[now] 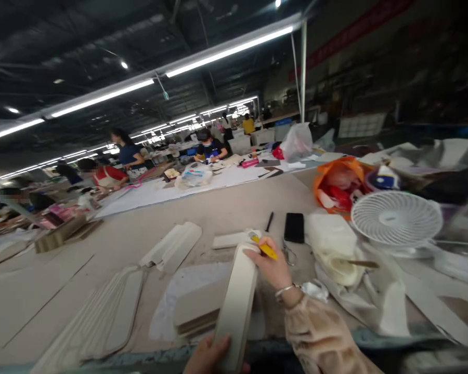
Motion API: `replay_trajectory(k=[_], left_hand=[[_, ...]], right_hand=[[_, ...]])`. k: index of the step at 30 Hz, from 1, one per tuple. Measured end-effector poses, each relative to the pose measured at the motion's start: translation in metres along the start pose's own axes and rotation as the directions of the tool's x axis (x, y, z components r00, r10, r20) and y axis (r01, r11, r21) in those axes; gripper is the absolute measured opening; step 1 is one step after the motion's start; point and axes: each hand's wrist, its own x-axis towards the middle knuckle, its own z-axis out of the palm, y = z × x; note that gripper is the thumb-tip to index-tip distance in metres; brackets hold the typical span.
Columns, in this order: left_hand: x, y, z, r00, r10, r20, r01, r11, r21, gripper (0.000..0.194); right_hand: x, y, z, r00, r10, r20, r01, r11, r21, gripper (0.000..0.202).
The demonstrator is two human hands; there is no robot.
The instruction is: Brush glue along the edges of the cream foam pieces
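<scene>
My left hand (212, 353) is closed on the near end of a long cream-coloured strip with rounded ends (237, 298), apparently a stack of them, tilted up off the table. At its far end my right hand (273, 262) pinches a small yellow-handled tool (265, 248), with its fingers also on the strip's end; the tool's exact kind is not clear. Below the strip lies a pile of similar pieces (198, 306) on a white sheet (166, 306). Fanned-out strips (101, 311) lie to the left, and more pale pieces (175, 246) sit beyond them.
A black phone (294, 227), scissors (290, 254) and a dark slim tool (270, 221) lie past my right hand. To the right stand a pot of pale glue-like stuff with a stick (343, 267), a white fan (397, 221) and an orange bag (337, 182). Co-workers work at farther tables.
</scene>
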Motion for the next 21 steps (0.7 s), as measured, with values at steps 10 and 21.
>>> replay_trajectory(k=[10, 21], left_hand=[[-0.011, 0.003, 0.024, 0.992, 0.064, -0.11, -0.052, 0.993, 0.103, 0.045], [-0.021, 0.011, 0.034, 0.988, 0.105, -0.111, -0.086, 0.984, 0.157, 0.047]], right_hand=[[0.0, 0.001, -0.012, 1.0, -0.013, -0.012, 0.013, 1.0, 0.016, 0.036], [0.001, 0.011, -0.015, 1.0, -0.004, -0.02, 0.003, 0.998, -0.063, 0.037]])
